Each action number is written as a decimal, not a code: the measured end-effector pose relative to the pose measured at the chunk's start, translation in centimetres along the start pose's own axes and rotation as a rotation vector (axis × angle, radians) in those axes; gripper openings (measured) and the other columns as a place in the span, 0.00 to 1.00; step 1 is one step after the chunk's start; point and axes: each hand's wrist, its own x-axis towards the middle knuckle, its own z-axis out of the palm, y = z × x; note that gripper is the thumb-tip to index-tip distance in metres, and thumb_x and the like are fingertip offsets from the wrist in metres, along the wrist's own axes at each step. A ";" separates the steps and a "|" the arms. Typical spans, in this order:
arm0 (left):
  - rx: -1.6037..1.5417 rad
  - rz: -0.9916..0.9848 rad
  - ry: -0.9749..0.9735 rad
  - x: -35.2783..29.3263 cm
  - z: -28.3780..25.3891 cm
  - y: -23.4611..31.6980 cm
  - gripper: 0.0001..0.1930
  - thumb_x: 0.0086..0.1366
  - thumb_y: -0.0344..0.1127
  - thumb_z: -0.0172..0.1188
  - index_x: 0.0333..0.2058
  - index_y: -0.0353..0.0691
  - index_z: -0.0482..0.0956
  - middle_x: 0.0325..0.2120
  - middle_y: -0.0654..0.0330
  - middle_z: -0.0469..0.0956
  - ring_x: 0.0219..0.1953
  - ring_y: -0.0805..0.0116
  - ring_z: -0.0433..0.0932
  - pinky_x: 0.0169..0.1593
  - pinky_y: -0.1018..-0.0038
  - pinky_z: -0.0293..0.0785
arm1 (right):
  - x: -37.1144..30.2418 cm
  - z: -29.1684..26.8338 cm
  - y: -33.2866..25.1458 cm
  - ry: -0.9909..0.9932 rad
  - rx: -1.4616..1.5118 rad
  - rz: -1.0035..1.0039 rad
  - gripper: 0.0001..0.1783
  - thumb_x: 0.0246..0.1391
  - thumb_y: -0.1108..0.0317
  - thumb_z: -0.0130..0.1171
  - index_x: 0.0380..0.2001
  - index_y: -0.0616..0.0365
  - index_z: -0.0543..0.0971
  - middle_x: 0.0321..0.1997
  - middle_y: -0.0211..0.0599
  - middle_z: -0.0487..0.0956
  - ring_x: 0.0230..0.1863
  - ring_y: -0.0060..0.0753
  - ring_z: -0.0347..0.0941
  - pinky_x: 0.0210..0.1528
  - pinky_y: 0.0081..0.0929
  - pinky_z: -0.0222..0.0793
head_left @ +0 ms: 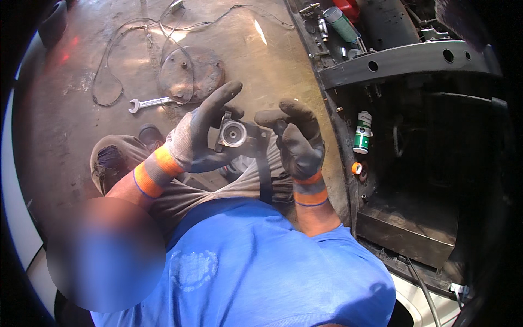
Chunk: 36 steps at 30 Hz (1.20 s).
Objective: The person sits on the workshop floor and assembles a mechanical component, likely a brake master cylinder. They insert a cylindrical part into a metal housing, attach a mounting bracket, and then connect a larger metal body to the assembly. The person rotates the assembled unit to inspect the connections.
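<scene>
My left hand [199,136], in a grey glove with a dark coated palm and orange-striped cuff, grips a metal housing [233,134] with a round, ringed opening facing up. The thumb and fingers wrap around the housing's sides, and a flat flange extends to its right. Just right of it, apart from it, my right hand [301,143] wears a matching glove. Its fingers pinch a small dark round piece [280,127], whose exact kind I cannot make out. Both hands are above my lap, over the grey trousers [239,182].
On the concrete floor lie an open-ended wrench [148,103], a rusty round plate [204,73] and a looping cable [109,60]. Along the vehicle frame [406,61] at right are a green-and-white bottle [363,132], an orange cap [357,168] and a green can [340,24].
</scene>
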 end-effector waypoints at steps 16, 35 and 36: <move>0.070 0.150 0.081 -0.2 0.0 0.9 0.47 0.53 0.28 0.71 0.67 0.34 0.51 0.46 0.44 0.76 0.48 0.56 0.79 0.47 0.66 0.77 | 0.0 1.4 0.5 -0.130 0.021 -0.060 0.23 0.59 0.80 0.50 0.58 0.65 0.67 0.47 0.53 0.79 0.44 0.33 0.76 0.46 0.30 0.75; 0.100 0.106 0.024 -0.3 -0.5 1.4 0.46 0.52 0.29 0.71 0.66 0.34 0.53 0.53 0.44 0.73 0.51 0.57 0.78 0.52 0.66 0.76 | -0.5 2.1 0.4 -0.104 0.070 -0.004 0.21 0.60 0.79 0.51 0.57 0.64 0.69 0.46 0.49 0.80 0.40 0.26 0.75 0.45 0.25 0.74; 0.132 0.110 0.020 -0.3 -0.5 1.4 0.45 0.52 0.30 0.72 0.65 0.34 0.55 0.52 0.45 0.74 0.51 0.58 0.78 0.52 0.66 0.76 | -0.5 2.1 0.4 -0.096 0.061 0.009 0.21 0.60 0.79 0.51 0.58 0.64 0.69 0.46 0.48 0.80 0.40 0.25 0.75 0.45 0.25 0.73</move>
